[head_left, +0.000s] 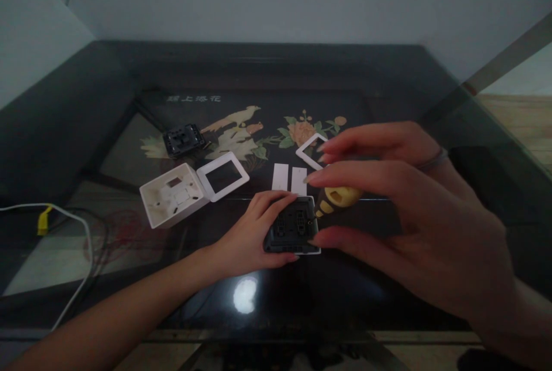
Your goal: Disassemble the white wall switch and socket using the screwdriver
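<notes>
My left hand (254, 233) is closed around the sides of a wall switch (296, 222), a black module with a white edge along its right side. Close to the camera, my right hand (414, 215) hovers with thumb and fingers spread apart; nothing shows in its grasp. Behind those fingers is a screwdriver (340, 195) with a yellow and black handle, its narrow end toward the switch's right edge. Whether the two touch I cannot tell. Two white switch rockers (280, 176) lie just beyond the switch. A white frame (307, 151) is partly hidden by my right fingers.
At the left on the glossy dark table (241, 66) stand an open white mounting box (172, 195) and a white frame (244, 174) leaning against it. Another black switch module (184, 140) lies behind. A white cable (89, 244) with a yellow tag (43, 220) runs along the left.
</notes>
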`<action>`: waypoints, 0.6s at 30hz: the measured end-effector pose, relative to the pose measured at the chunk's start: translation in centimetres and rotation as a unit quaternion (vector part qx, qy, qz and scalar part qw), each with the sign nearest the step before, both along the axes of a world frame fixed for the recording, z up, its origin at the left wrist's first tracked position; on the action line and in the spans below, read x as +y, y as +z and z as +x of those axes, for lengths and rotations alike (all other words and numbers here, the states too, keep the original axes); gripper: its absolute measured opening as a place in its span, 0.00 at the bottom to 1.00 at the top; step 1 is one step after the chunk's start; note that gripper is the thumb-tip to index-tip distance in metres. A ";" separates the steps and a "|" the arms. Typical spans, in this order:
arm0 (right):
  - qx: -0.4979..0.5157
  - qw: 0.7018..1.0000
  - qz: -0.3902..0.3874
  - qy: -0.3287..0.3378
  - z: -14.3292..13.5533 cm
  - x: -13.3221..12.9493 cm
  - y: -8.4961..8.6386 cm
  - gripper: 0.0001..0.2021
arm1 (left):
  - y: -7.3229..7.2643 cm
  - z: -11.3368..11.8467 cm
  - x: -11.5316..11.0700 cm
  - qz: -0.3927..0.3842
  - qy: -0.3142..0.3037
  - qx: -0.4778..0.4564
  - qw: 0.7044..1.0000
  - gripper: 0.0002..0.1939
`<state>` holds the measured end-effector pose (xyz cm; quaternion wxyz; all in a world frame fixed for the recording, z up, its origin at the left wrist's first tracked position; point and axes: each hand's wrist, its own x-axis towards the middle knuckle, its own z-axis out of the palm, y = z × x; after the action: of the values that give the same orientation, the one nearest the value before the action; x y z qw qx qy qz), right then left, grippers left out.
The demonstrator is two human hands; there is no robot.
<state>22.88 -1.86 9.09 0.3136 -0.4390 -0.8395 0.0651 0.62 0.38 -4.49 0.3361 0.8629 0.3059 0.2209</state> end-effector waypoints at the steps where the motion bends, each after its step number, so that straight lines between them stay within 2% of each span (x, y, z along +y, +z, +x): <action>1: 0.000 1.000 0.012 -0.011 -0.2 0.0 -0.1 0.12 | 0.0 0.0 0.0 0.000 -0.001 0.001 1.000 0.46; 5: 0.021 0.999 0.015 -0.019 -0.2 0.0 -0.2 0.13 | 0.3 0.1 0.0 0.005 -0.007 0.004 1.000 0.46; 9: 0.033 0.998 -0.048 0.038 0.2 -0.1 0.2 0.18 | 0.3 0.1 0.1 0.007 -0.009 0.004 1.000 0.46; 11: 0.031 0.997 -0.050 0.059 0.1 -0.2 0.2 0.17 | 0.2 0.1 0.1 0.000 -0.008 0.001 1.000 0.46; 16: 0.034 0.998 0.046 0.013 -0.7 0.0 -0.4 0.10 | 0.1 0.0 0.1 -0.008 -0.004 -0.004 1.000 0.47; 18: 0.040 0.998 0.056 0.003 -0.7 -0.1 -0.5 0.10 | 0.1 0.0 0.1 -0.008 -0.001 -0.003 1.000 0.46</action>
<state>22.17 -1.95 8.57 0.3708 -0.4151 -0.8300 0.0369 0.63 0.44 -4.36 0.3445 0.8596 0.3058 0.2210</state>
